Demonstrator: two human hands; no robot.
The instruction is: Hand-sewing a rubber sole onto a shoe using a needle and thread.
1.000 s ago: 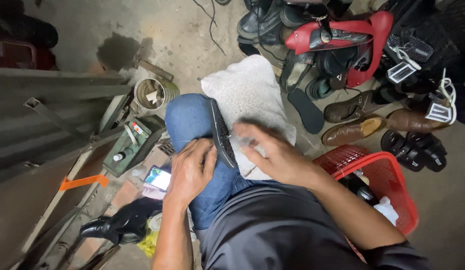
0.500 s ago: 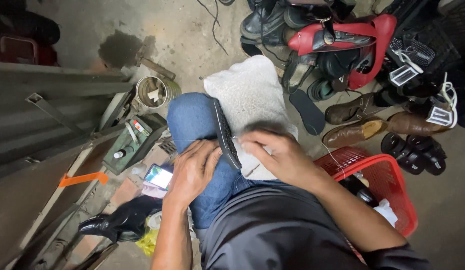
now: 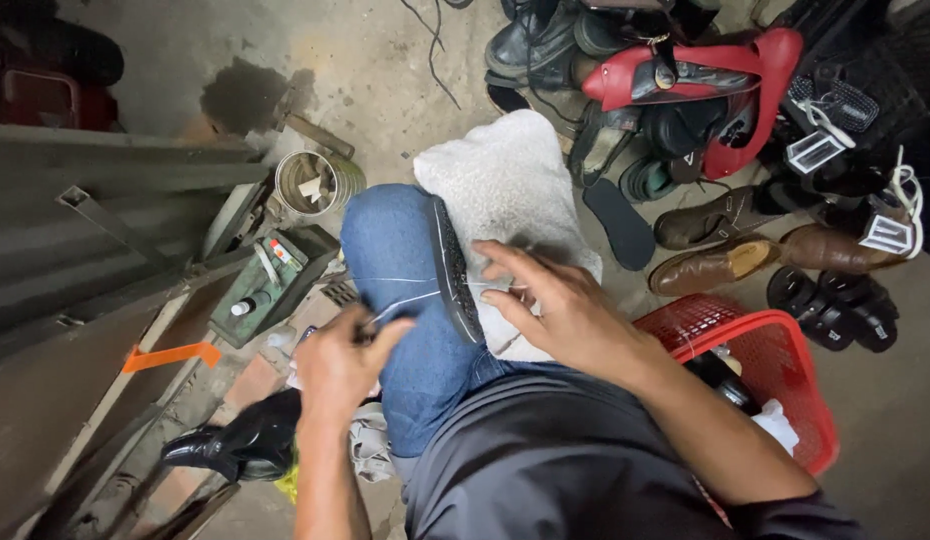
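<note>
White thread (image 3: 400, 300) runs taut across our blue-jeaned knee (image 3: 390, 250), pinched in the clenched grip of our left hand (image 3: 340, 365). Our right hand (image 3: 560, 310), fingers loosely spread and grasping nothing we can make out, rests on a white fleecy shoe (image 3: 505, 190) lying sole-edge up on our lap, beside a red basket (image 3: 785, 370).

Left hand (image 3: 340, 362) pinching taut thread (image 3: 405, 301), right hand (image 3: 555, 305) on shoe (image 3: 453, 268) over knee.
</note>
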